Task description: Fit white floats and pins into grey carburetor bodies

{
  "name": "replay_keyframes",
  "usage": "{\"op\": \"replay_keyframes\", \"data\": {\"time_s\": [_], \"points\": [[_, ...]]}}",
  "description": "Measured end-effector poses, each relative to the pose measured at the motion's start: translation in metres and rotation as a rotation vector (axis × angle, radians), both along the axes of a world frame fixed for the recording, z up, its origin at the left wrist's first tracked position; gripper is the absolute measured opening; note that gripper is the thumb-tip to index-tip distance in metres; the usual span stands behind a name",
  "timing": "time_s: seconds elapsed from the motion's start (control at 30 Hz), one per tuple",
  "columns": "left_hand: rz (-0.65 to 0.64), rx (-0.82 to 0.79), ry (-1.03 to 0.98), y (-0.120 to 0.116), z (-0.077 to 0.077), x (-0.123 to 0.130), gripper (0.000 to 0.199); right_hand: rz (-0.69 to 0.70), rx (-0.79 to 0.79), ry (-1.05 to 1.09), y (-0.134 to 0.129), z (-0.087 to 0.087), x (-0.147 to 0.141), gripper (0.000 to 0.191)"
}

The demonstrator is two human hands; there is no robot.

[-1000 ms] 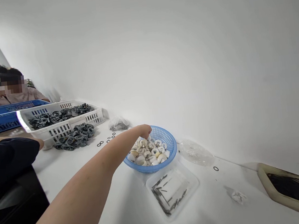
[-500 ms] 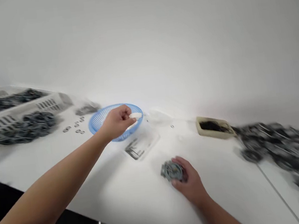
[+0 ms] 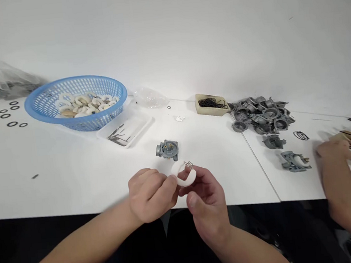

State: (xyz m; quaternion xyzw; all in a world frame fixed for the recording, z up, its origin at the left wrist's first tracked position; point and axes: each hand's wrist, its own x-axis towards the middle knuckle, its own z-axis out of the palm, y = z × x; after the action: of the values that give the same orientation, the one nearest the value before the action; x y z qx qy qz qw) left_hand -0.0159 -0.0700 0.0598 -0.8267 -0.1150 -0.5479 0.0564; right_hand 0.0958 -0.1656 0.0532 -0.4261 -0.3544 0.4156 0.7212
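Observation:
A white C-shaped carburetor float (image 3: 186,178) with a small metal hinge is up in front of me, above the table's front edge. My left hand (image 3: 153,192) pinches its left side between thumb and curled fingers. On its right, my right hand (image 3: 207,201) cups the float with curled fingers, its thumb lower and apart; the exact contact there is partly hidden. Just beyond both hands, a grey metal carburetor body (image 3: 168,150) lies on the white table, touched by neither.
At left stands a blue basket (image 3: 74,81) of white floats, beside a tray (image 3: 139,131) of small pins. Black rings (image 3: 12,124) lie farther left. A cream box (image 3: 212,111) and piled grey castings (image 3: 261,116) are right. A co-worker's arm (image 3: 340,181) reaches in at far right.
My left hand has come back from the blue basket with a float. My right hand has let go of the carburetor body, now on the table, and moved to the float.

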Motion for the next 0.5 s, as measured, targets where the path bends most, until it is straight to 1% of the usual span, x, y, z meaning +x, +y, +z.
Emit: {"op": "replay_keyframes", "data": {"time_s": [0.07,0.13,0.23,0.3,0.37,0.5], "points": [[-0.050,0.040,0.048,-0.001,0.001,-0.001,0.010,0.027,-0.017,0.096,-0.008,0.004,-0.010,0.026],[-0.065,0.083,0.091,-0.002,0.004,-0.002,0.009,0.003,-0.012,0.160,-0.010,0.005,-0.015,0.019],[-0.040,0.137,0.104,-0.003,0.009,-0.003,0.010,-0.036,-0.023,0.179,-0.011,0.003,-0.017,0.020],[-0.026,0.156,0.106,-0.004,0.009,-0.001,0.010,-0.074,-0.054,0.181,-0.009,0.003,-0.017,0.022],[0.005,0.160,0.106,-0.002,0.005,0.003,0.009,-0.111,-0.098,0.197,-0.005,0.003,-0.016,0.022],[0.165,0.133,0.099,0.005,-0.013,0.013,0.008,-0.128,-0.171,0.237,0.013,0.000,-0.009,0.024]]}}
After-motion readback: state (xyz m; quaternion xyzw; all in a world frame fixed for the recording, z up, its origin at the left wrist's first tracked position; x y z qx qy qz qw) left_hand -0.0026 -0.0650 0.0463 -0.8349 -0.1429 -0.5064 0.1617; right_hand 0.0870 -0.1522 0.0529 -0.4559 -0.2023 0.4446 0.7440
